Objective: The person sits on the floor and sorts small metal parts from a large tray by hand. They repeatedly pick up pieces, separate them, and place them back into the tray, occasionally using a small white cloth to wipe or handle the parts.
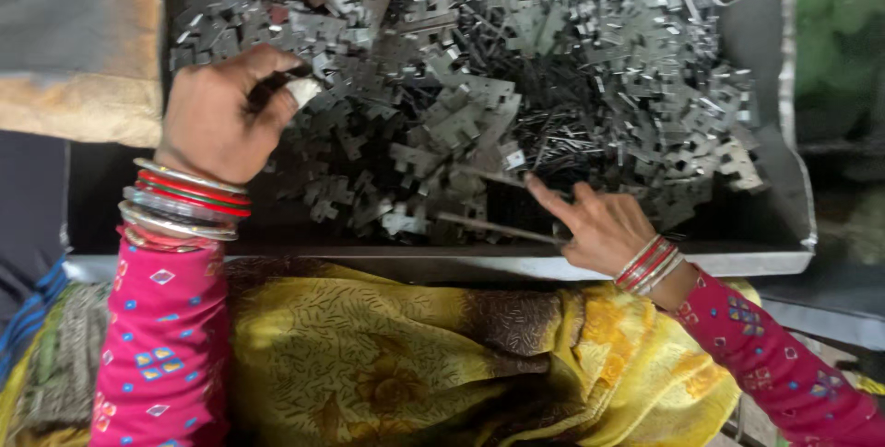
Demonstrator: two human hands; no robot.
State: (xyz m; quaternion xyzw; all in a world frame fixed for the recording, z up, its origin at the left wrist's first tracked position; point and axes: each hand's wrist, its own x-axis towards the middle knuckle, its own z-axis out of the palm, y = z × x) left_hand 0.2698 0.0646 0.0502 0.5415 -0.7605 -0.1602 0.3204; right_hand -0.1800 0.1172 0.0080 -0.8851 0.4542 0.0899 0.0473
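A big metal tray (pixel 645 261) holds a heap of several small flat grey metal stampings (pixel 516 69) mixed with thin pins. My left hand (pixel 221 115), with bangles at the wrist, is closed over the left side of the heap and pinches a small pale piece (pixel 302 89) between thumb and fingers. At the tray's front edge my right hand (pixel 595 223) grips a thin metal rod (pixel 493 226) that lies leftward along the tray floor. Its index finger points toward the heap.
A yellow patterned cloth (pixel 415 355) covers my lap below the tray. A tan and grey cushion-like block (pixel 78 41) sits at the upper left. The tray's right wall (pixel 793 88) rises beside a green blurred area.
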